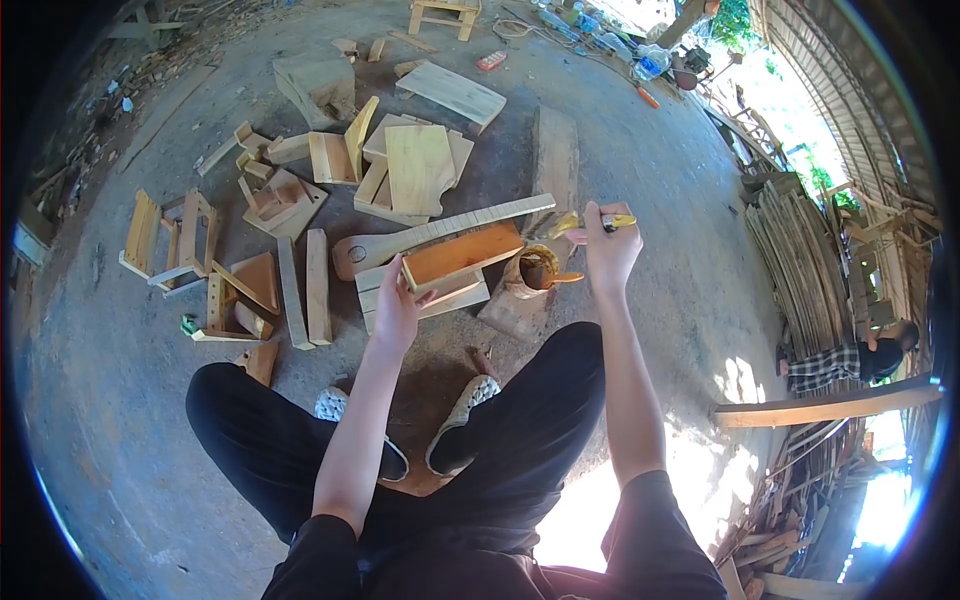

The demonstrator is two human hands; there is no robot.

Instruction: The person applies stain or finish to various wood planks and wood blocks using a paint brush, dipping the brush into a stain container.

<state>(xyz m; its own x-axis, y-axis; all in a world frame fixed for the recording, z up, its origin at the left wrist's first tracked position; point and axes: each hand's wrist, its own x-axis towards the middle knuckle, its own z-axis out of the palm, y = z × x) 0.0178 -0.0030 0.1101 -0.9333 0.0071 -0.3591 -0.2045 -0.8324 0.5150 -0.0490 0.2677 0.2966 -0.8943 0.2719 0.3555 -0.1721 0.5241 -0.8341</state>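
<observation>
My left hand (401, 300) grips the near left end of a long wooden piece (462, 254) whose upper face is a glossy orange-brown. My right hand (612, 245) is closed around a paintbrush (620, 221) with a yellow handle, its bristle end pointing left above a pot. That pot (519, 283) has a stained rim and dark contents, and an orange handle (568, 278) sticks out of it to the right. Under and beside the held piece lie a guitar-shaped board (352, 258) with a long neck and pale wooden planks (470, 297).
Wooden parts lie ahead: a notched board (420, 168), a pale plank (452, 92), a small frame (185, 235) and two upright boards (318, 285). A grey plank (556, 160) lies beyond the pot. Stacked timber (800, 260) lines the right side, where another person (850, 362) is.
</observation>
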